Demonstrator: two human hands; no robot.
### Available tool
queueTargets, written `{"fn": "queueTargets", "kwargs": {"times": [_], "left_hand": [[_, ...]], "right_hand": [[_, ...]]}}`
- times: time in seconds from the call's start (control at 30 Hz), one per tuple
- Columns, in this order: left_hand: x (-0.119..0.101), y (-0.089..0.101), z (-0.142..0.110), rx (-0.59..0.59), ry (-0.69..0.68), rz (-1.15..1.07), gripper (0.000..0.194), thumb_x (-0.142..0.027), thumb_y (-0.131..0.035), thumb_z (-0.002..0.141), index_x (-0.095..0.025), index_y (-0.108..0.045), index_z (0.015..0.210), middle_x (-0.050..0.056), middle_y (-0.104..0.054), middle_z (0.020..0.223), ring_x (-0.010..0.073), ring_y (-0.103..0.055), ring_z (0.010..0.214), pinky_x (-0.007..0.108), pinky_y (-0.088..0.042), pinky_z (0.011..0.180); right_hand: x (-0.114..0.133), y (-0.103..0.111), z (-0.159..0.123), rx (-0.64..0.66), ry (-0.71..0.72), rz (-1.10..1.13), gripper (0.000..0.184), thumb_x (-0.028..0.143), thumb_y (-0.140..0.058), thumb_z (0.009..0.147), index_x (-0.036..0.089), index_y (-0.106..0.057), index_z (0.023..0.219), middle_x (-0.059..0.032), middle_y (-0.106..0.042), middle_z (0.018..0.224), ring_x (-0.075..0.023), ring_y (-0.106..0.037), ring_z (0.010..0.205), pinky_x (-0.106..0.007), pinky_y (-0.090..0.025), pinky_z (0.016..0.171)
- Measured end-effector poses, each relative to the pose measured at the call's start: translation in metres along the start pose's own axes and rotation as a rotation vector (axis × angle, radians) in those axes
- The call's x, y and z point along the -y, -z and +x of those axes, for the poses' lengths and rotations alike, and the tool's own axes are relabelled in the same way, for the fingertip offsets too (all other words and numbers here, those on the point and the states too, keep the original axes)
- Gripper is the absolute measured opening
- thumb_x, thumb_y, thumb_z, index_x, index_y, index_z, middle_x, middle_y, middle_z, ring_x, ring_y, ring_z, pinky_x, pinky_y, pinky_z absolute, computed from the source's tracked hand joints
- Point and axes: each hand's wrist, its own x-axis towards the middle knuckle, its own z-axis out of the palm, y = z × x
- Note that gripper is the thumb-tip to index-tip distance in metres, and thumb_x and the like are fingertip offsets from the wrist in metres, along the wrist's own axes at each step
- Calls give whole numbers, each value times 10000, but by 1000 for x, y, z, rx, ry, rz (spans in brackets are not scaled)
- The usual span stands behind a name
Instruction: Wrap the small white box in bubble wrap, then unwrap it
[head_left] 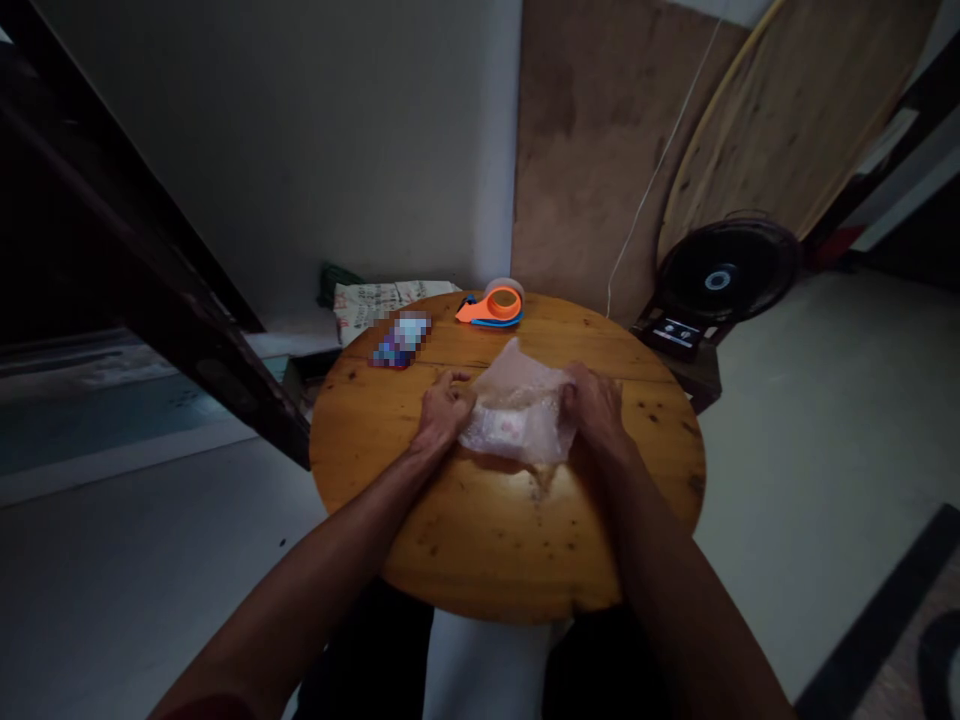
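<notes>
A clear bubble-wrap bundle (516, 410) with something pale pink inside lies in the middle of a round wooden table (487, 540). My left hand (444, 405) is closed on the bundle's left edge. My right hand (596, 405) is closed on its right edge. A loose flap of the wrap stands up between my hands. What the wrap holds is too blurred to name.
An orange tape dispenser (491, 305) sits at the table's far edge, a small blurred packet (401, 338) to its left. A black fan (716, 280) stands on the floor at the right, wooden boards (600, 140) lean on the wall, and a dark beam (150, 260) slants at left.
</notes>
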Motion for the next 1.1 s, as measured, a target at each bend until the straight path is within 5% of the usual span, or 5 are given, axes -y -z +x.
{"fn": "queueTargets", "kwargs": {"times": [0.27,0.43,0.67,0.83,1.1], "left_hand": [[-8,4,-2,-10,-32,331,295,-241,-612,714,-168,-644,997,-52,-501,503,140,-482,485,228,-342,517],[-16,12,-4,-99,-244,387,381,-197,-581,720,-148,-617,1096,70,-654,924,206,-613,881,302,-471,787],[-37,13,-25,379,-552,262,291,-325,-651,787,-199,-679,1048,103,-604,1251,252,-516,1216,430,-379,1064],[-46,12,-36,443,-582,298,83,-209,-616,787,-190,-681,835,98,-600,1272,258,-493,1254,456,-378,1074],[-72,32,-122,684,-833,894,178,-142,-509,844,-170,-649,951,117,-642,1118,281,-510,1204,511,-290,1126]], "right_hand": [[-7,-26,11,-169,-80,127,415,254,-455,840,158,-607,1214,-117,-691,1103,-260,-590,1002,-379,-354,895],[-15,-29,14,-119,-216,228,424,285,-470,838,178,-573,1236,-85,-704,1072,-233,-608,961,-344,-387,857],[-20,-35,19,-123,-247,235,403,247,-468,824,188,-609,1197,-79,-704,1047,-226,-620,940,-322,-414,831],[-21,-36,19,-130,-248,259,388,251,-457,814,191,-625,1159,-71,-701,1039,-217,-609,908,-314,-417,830],[-19,-32,18,-107,-263,259,342,236,-462,819,191,-641,1107,-68,-699,975,-212,-595,875,-295,-392,789]]}}
